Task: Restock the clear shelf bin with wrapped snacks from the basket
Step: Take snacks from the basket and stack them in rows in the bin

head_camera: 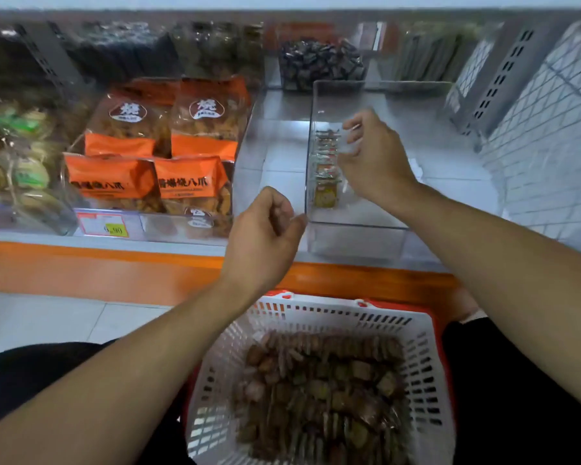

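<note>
Shelf, orange-edged, carries the clear bin at its front; the bin is mostly bare.

Basket sits below on the floor, heaped with wrapped snacks.

Right hand is inside the bin, fingers curled against the snack row standing along the left wall; whether they pinch a packet I cannot tell.

Left hand is loosely curled at the bin's front-left corner, seemingly steadying it, apparently holding nothing.

Advice: keep packets upright and pressed tight to the wall, brace the bin so it doesn't slide, start the next column flush beside this one.
</note>
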